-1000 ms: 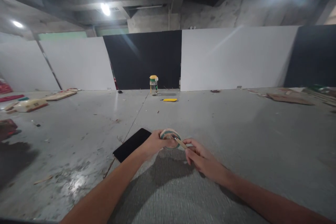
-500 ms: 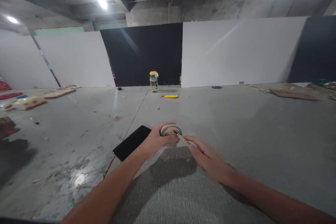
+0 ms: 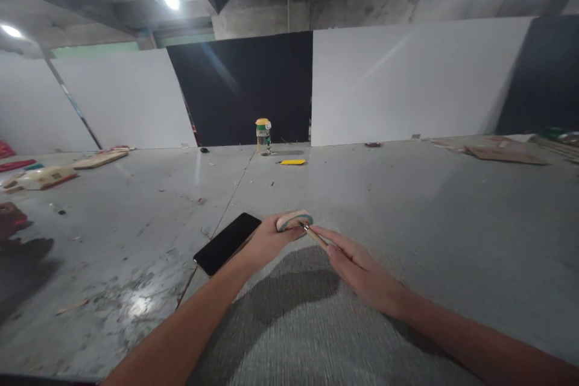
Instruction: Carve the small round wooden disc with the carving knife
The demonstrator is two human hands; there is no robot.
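My left hand (image 3: pixel 266 240) grips a small round tan-and-green object (image 3: pixel 294 219), held tilted so mostly its edge shows. My right hand (image 3: pixel 355 265) holds a thin wooden-handled tool (image 3: pixel 312 234) whose tip touches the underside of the round object. Both hands hover low over a grey concrete floor (image 3: pixel 407 211). A black phone (image 3: pixel 227 243) lies flat on the floor just left of my left hand.
A bottle with a yellow cap (image 3: pixel 263 136) stands by the far black panel (image 3: pixel 244 90), with a yellow cutter (image 3: pixel 292 162) near it. White panels (image 3: pixel 407 81) line the back. Cardboard scraps (image 3: pixel 497 154) lie at right, boards and packaging (image 3: pixel 43 178) at left.
My left hand has tipped the round object from face-on to nearly edge-on. The tool tip stays against it. The view has tilted down slightly.
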